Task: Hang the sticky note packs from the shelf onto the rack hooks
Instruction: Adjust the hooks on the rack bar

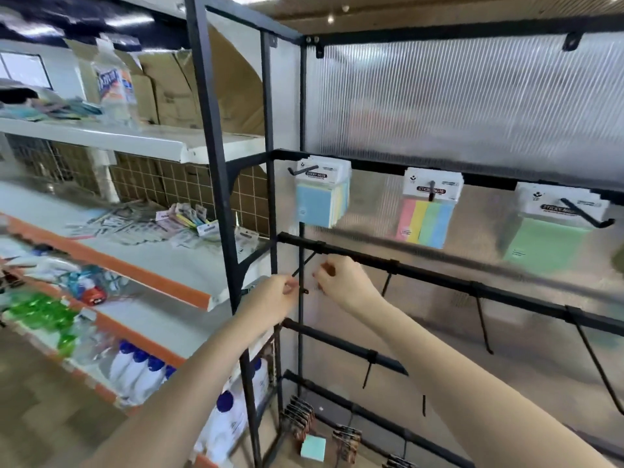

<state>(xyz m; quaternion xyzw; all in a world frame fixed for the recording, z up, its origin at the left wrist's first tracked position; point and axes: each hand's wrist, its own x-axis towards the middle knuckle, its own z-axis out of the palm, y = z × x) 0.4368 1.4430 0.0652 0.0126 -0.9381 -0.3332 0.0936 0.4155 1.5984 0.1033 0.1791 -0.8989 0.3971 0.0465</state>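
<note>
my left hand (275, 295) pinches the tip of a hook (301, 266) on the second bar of the rack (439, 282). my right hand (344, 282) is curled just beside it; if it holds something, i cannot tell. loose sticky note packs (189, 219) lie on the shelf (162, 261) to the left, well apart from both hands. three packs (429, 207) hang above.

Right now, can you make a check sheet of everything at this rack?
Surface: black rack with bars and hooks; white shelf to its left.
Job's things: three groups of sticky note packs hang on the top bar, left, middle, right; loose packs lie on the shelf.
Clutter: bottles on a lower shelf; one pad on the floor.
Grippers: left hand and right hand pinch at the empty hook on the second bar; what they hold is too blurred to tell.
Cables: nothing seen.
Surroundings: ribbed clear panel behind rack; cardboard boxes up left.
</note>
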